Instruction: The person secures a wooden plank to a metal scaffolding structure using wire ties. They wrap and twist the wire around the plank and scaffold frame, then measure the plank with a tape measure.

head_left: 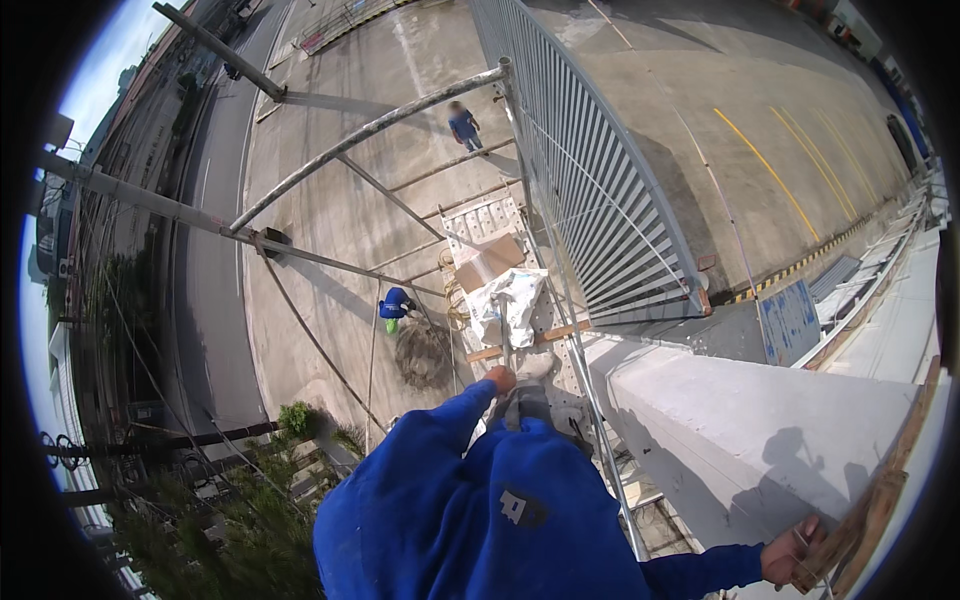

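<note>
High above a concrete yard (340, 200), we look straight down from scaffolding beside a pale wall. At far left a road (210, 260) runs past poles and cables, with green shrubs (250, 520) at the lower edge. Grey scaffold tubes (370, 130) cross the view diagonally over the yard, and below them a person in blue with a green item (396, 305) bends near a dark tangled heap (422, 352) on the ground. Farther off, a second person in blue (463, 124) stands on the concrete.

At centre, our blue-sleeved left arm reaches forward; the left hand (498, 379) is closed around an upright scaffold tube (507, 335), just below a white sack (508, 305) and a brown cardboard box (488, 262) lying on a perforated metal platform (480, 222). A wooden plank (545, 336) crosses beneath the sack. To its right a long grey slatted gate (600, 180) stretches away, with yellow lines (770, 170) painted on the pavement beyond.

At lower right, the right hand (792, 550) sits at the top of the white wall (760, 440), its fingers curled on what seems to be a thin rod or wire beside a rough wooden board (870, 520); the fisheye rim makes the grip hard to read.
</note>
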`<action>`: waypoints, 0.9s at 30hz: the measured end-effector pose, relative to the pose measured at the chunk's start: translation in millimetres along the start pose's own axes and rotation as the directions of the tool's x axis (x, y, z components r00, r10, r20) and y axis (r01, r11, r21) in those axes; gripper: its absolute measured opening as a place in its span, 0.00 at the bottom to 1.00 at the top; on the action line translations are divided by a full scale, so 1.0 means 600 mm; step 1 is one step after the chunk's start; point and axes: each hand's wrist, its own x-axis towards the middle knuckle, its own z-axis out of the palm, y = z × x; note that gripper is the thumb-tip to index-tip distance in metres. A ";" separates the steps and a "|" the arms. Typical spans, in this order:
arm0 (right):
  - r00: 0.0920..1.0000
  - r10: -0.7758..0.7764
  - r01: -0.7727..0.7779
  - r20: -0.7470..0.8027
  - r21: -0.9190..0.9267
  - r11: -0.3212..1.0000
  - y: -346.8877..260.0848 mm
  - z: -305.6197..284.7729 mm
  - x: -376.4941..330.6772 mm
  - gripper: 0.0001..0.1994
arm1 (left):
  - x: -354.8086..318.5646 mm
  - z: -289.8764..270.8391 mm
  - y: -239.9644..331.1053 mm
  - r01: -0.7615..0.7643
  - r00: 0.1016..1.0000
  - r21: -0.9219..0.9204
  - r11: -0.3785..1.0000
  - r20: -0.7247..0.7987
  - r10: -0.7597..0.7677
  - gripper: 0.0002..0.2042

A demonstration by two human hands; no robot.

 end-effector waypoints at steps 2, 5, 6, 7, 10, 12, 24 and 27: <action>0.999 0.024 -0.025 0.039 0.012 1.000 -0.005 -0.020 0.008 0.22 | -0.002 0.009 0.000 -0.074 0.996 0.053 0.996 -0.045 0.077 0.07; 0.986 0.060 -0.075 0.157 0.094 0.993 -0.006 -0.035 0.010 0.22 | -0.002 0.003 -0.008 -0.087 0.994 0.065 0.994 -0.057 0.090 0.08; 0.985 0.051 -0.067 0.166 0.098 0.993 -0.003 -0.025 0.006 0.21 | -0.002 -0.005 -0.010 -0.076 0.996 0.057 0.995 -0.051 0.079 0.09; 0.982 0.043 -0.062 0.186 0.097 0.993 -0.002 -0.019 0.006 0.21 | -0.003 -0.023 0.002 0.118 0.992 -0.242 0.963 -0.019 -0.126 0.09; 0.996 0.032 -0.036 0.089 0.046 0.998 0.008 -0.006 0.004 0.23 | -0.030 -0.130 0.040 0.504 0.807 -0.781 0.369 0.273 -0.524 0.12; 0.999 0.028 -0.030 0.042 0.063 0.998 0.016 0.002 0.000 0.24 | -0.010 -0.056 -0.012 0.290 0.931 -0.627 0.723 0.010 -0.366 0.12; 0.997 0.015 -0.019 0.071 0.056 0.998 0.018 -0.023 -0.002 0.30 | -0.022 -0.082 0.020 0.383 0.901 -0.673 0.633 0.120 -0.417 0.10; 0.999 0.006 -0.007 0.032 0.028 1.000 0.017 -0.020 -0.003 0.30 | -0.028 -0.103 0.040 0.442 0.840 -0.783 0.437 0.190 -0.508 0.11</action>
